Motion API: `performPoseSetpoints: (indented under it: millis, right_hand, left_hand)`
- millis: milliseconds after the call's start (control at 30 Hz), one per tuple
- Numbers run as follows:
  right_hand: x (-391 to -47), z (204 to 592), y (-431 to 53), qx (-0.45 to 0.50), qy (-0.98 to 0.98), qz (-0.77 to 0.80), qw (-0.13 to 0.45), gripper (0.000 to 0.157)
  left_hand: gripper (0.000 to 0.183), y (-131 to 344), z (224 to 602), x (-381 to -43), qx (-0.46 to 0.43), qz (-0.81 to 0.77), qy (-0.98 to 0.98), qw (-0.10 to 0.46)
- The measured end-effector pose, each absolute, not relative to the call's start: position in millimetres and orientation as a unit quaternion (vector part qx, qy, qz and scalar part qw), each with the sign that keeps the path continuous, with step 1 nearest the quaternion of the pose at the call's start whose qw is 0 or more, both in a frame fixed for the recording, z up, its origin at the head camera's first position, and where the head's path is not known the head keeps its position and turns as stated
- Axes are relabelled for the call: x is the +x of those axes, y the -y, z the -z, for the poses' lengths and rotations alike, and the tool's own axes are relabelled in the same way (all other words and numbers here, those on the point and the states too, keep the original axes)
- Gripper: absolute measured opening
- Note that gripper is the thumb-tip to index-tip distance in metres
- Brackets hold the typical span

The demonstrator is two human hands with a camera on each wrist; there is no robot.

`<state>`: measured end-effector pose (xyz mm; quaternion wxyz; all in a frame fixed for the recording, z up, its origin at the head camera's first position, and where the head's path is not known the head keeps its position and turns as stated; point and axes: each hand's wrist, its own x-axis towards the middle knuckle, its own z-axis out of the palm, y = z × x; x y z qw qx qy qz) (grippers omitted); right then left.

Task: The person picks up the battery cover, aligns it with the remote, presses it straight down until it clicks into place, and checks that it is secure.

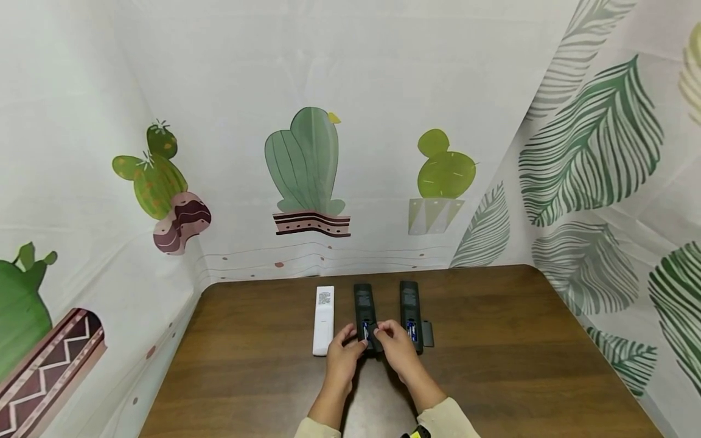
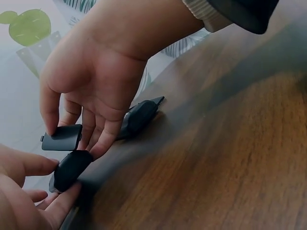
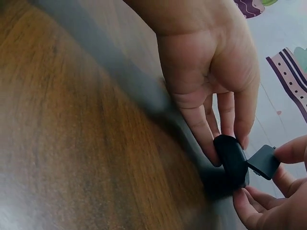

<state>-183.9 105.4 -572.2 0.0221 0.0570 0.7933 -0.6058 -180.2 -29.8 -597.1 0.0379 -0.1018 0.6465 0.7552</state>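
A black remote control (image 1: 364,300) lies back up in the middle, its battery bay open with blue batteries (image 1: 366,329) inside. My left hand (image 1: 342,360) grips its near end between thumb and fingers. With thumb and fingertips, my right hand (image 1: 399,351) pinches a small black battery cover (image 2: 62,138). In the right wrist view, that cover (image 3: 265,162) is tilted above the remote's near end (image 3: 232,160), a corner close to it. Whether they touch I cannot tell.
Left of my hands, a white remote control (image 1: 324,322) lies on the wooden table (image 1: 246,365). On the right rests another black remote control (image 1: 409,298), its bay uncovered and showing blue batteries (image 1: 412,331). A loose battery cover (image 1: 428,334) lies beside it. Patterned cloth (image 1: 383,91) hangs behind.
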Motion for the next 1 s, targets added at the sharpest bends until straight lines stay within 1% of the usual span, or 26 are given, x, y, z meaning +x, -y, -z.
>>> performPoseSetpoints:
  millis: [300, 700, 867, 1000]
  right_hand:
    - [-179.7, 567.7, -104.7, 0.053, -0.781, 0.622, 0.019, 0.016]
    - [-173.3, 562.0, -102.1, 0.058, -0.769, 0.636, -0.004, 0.014]
    - [-172.3, 562.4, -101.4, 0.076, -0.76, 0.645, -0.016, 0.015]
    - [-171.3, 562.4, -101.5, 0.085, -0.751, 0.654, -0.015, 0.019]
  left_hand:
    - [0.07, 33.7, 593.5, -179.5, -0.076, -0.754, -0.649, 0.062]
    - [0.074, 36.9, 591.9, -178.5, -0.078, -0.768, -0.63, 0.083]
    - [0.082, 38.2, 588.9, -175.8, -0.071, -0.78, -0.614, 0.101]
    - [0.086, 39.5, 589.1, -173.5, -0.064, -0.791, -0.598, 0.113]
